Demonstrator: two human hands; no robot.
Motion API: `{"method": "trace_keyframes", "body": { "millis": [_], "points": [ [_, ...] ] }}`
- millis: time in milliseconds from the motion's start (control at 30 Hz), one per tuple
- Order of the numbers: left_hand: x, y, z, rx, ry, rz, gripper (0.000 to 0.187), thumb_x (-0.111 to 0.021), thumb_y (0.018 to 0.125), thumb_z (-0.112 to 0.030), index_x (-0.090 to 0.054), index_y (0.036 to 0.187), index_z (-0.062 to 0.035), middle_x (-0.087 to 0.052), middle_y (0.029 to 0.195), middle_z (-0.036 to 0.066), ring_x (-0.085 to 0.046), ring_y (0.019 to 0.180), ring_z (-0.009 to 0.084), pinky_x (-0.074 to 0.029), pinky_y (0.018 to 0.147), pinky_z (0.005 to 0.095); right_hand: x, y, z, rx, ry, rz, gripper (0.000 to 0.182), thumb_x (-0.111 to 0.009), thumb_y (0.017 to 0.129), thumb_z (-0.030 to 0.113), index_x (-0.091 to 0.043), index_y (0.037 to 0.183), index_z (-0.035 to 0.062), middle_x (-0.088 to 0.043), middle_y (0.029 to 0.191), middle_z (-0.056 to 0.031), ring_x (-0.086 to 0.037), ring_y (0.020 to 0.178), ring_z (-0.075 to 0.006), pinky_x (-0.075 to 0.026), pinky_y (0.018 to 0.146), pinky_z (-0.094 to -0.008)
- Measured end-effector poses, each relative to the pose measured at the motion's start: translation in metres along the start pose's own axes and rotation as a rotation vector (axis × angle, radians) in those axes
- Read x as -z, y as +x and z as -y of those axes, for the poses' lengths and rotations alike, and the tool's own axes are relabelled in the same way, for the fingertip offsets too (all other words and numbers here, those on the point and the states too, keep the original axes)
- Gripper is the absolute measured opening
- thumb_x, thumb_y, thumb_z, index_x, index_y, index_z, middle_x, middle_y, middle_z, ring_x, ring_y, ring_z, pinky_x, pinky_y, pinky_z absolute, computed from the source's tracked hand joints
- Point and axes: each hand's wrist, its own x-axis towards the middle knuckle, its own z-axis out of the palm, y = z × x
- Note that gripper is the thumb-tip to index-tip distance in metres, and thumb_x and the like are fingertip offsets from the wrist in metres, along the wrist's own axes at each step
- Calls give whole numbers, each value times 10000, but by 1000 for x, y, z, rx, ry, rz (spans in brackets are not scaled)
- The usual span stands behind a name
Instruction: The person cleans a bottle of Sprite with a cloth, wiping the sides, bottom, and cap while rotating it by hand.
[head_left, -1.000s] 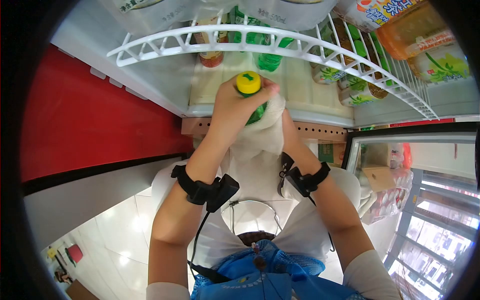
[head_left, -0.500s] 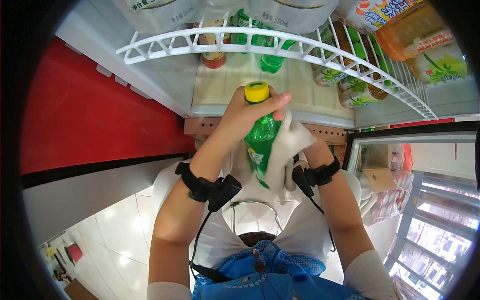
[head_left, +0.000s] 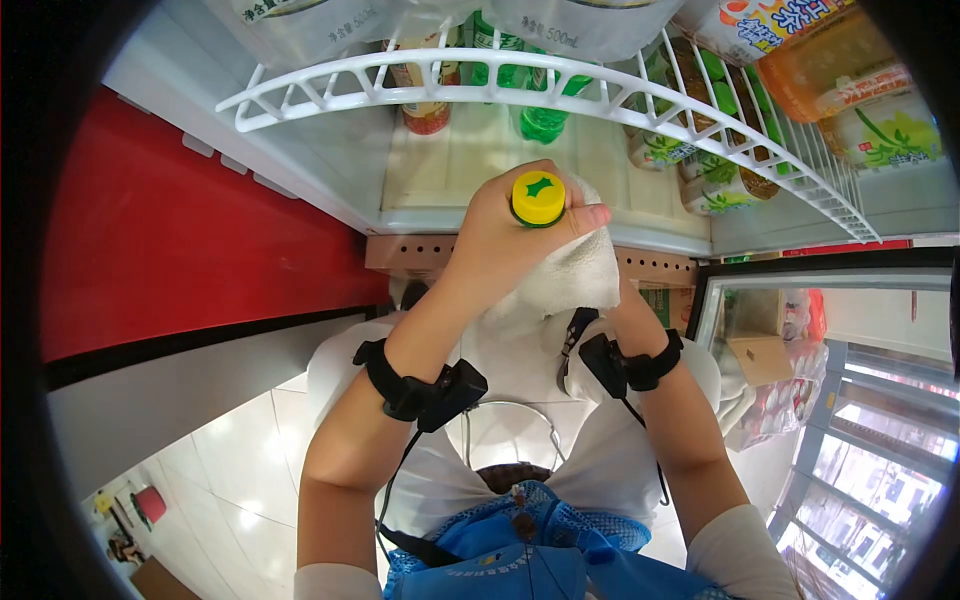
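My left hand [head_left: 505, 232] is wrapped round the neck of a green plastic bottle, just under its yellow cap [head_left: 539, 197]. The cap points up towards me, and the bottle's body is hidden below the hand and cloth. A cream cloth [head_left: 588, 268] lies against the bottle's right side. My right hand is mostly covered by this cloth and holds it; only the wrist [head_left: 628, 300] and forearm show, and the fingers are hidden.
A fridge with a white wire shelf [head_left: 440, 78] stands in front, its green bottles [head_left: 545, 120] and cans [head_left: 715, 185] below. Larger drinks packs sit above. An open glass door [head_left: 830, 275] is at right, a red panel [head_left: 190, 230] at left. A stool [head_left: 510, 425] is below.
The bottle has tilted so its cap faces me, and its green body has gone from sight. My left hand and the cloth have shifted slightly right.
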Motion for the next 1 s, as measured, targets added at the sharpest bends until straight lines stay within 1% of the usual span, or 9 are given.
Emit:
{"method": "trace_keyframes", "body": {
  "millis": [100,167,200,433,533,600,700,933,1000],
  "points": [
    [-3,2,2,-111,45,-56,245,-690,656,-150,-471,644,-41,-506,749,-8,-451,689,72,-379,642,207,7,3,-7,-59,61,-10,357,-558,755,158,-449,1073,38,-525,977,-48,-497,885,-135,-399,793,-254],
    [-1,2,1,-79,68,-36,244,-691,651,-154,-475,650,-39,-509,785,-4,-453,711,79,-379,660,216,8,-25,2,-117,123,-17,354,-553,759,164,-450,1073,37,-527,977,-49,-500,886,-135,-401,792,-255],
    [-1,2,0,-49,89,-13,244,-692,647,-157,-480,656,-36,-512,821,0,-456,732,86,-379,677,224,11,-3,-11,-146,153,-21,353,-551,761,168,-451,1073,37,-528,977,-49,-501,886,-135,-402,792,-255],
    [0,-1,1,-81,107,69,250,-699,641,-187,-503,674,-37,-536,792,6,-473,723,114,-383,678,239,6,-6,-20,-350,357,-51,346,-536,774,191,-456,1072,34,-535,978,-53,-510,886,-135,-409,790,-258],
    [-2,-3,1,-146,163,62,257,-710,621,-206,-521,684,-43,-550,781,16,-491,748,150,-385,697,257,2,0,-27,-438,445,-64,345,-529,779,201,-458,1072,33,-538,978,-54,-514,886,-135,-412,789,-259],
    [-3,-4,5,-311,360,52,265,-717,601,-219,-543,703,-48,-558,781,31,-498,775,195,-383,726,282,2,-33,-12,-497,505,-74,344,-524,783,208,-460,1072,32,-540,978,-55,-516,886,-135,-414,789,-259],
    [0,-3,6,-294,382,28,265,-714,595,-228,-556,718,-54,-562,779,36,-495,802,227,-375,760,305,4,-10,-33,-587,595,-86,343,-518,789,218,-462,1072,31,-543,978,-57,-520,887,-135,-417,788,-260],
    [0,-3,4,-193,164,-134,207,-702,634,-154,-546,702,-35,-566,737,30,-522,684,132,-409,650,246,-8,-13,-42,-788,803,-129,345,-502,802,241,-467,1071,28,-551,979,-61,-529,887,-135,-424,787,-263],
    [4,-2,3,-220,68,-327,183,-685,667,-107,-528,669,-12,-552,691,18,-490,606,82,-398,583,201,-18,-18,-57,-760,776,-181,357,-469,819,281,-474,1072,28,-554,987,-69,-536,893,-138,-434,787,-272]
  ]
}}
